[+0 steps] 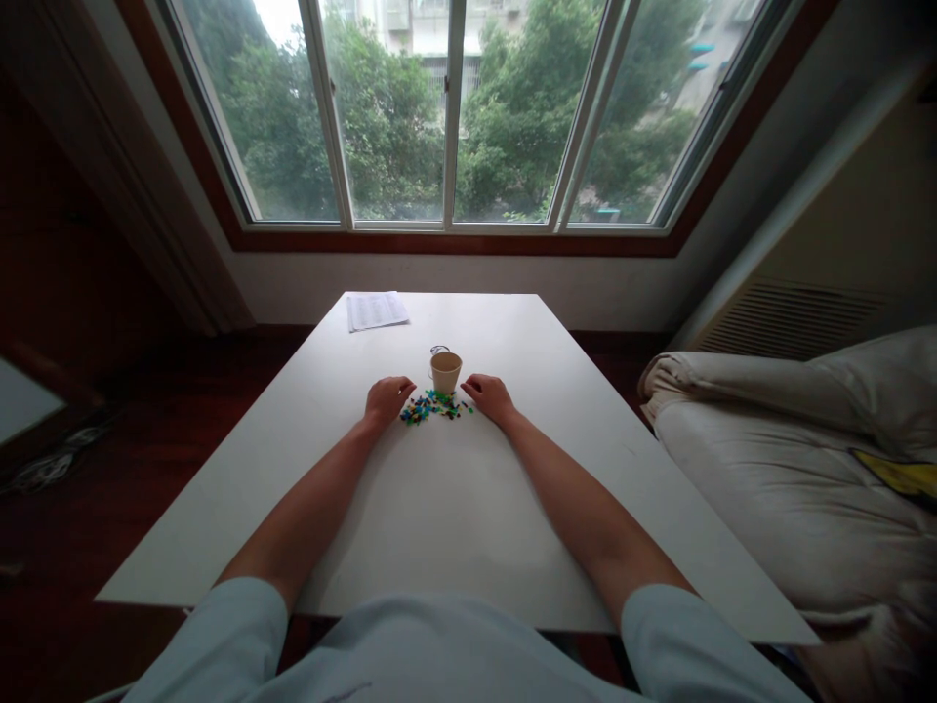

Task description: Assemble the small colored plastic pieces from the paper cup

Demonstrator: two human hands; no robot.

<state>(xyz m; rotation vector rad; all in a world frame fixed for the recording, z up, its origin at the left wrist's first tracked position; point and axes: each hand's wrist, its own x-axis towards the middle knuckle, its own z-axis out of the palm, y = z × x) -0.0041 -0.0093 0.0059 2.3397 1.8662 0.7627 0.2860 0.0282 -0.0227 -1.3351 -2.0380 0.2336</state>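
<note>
A tan cup [446, 371] stands upright on the white table [454, 537], open at the top; what lies inside does not show. Small pieces in green, blue, yellow and dark colours [431, 406], perhaps toy bricks, are scattered at its near side. My left hand [388, 398] rests on the table left of them, its fingers curled together near the pile's edge. To the right of the cup, my right hand [489, 394] rests with fingers bent and tips close together. Nothing shows in either hand, and both are apart from the cup.
Behind the cup lies a small dark looped item [439, 349], too small to name. Printed sheets of paper [377, 310] lie at the table's far left corner. A cushioned pale sofa [791, 439] stands to the right, and a window [450, 117] is beyond the table.
</note>
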